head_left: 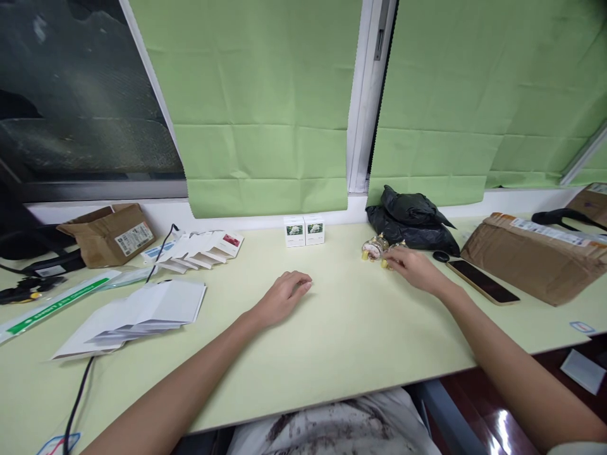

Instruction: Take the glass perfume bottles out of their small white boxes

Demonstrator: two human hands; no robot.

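Nearest the lens, two bare forearms over a pale green worktop (341,328). Left hand (283,296) resting palm down on bare surface, fingers loosely curled, holding nothing. Right hand (411,266) stretched farther out, fingertips touching a small cluster of clear jars with yellow caps (377,248); fingers partly bent over the nearest one, not clearly gripping; contents of jars too small to tell.

Just behind the jars, a crumpled black plastic bag (411,220) against the wall, contents hidden. Beside right wrist, a dark phone (482,282) lying flat, a small black round object (441,256) near its far end. Farther right, a sealed brown parcel (535,256) with a shipping label, closed. At far centre, two small white boxes (304,230) side by side, touching, upright, closed, each with a picture on the front.

On left side, a fanned row of flat white cartons (202,248), then a stack of folded white sheets (137,316) nearer. Behind those, an open brown cardboard box (111,234) tipped on its side, inside in shadow. Black cable (80,392) running across the worktop's near left edge.
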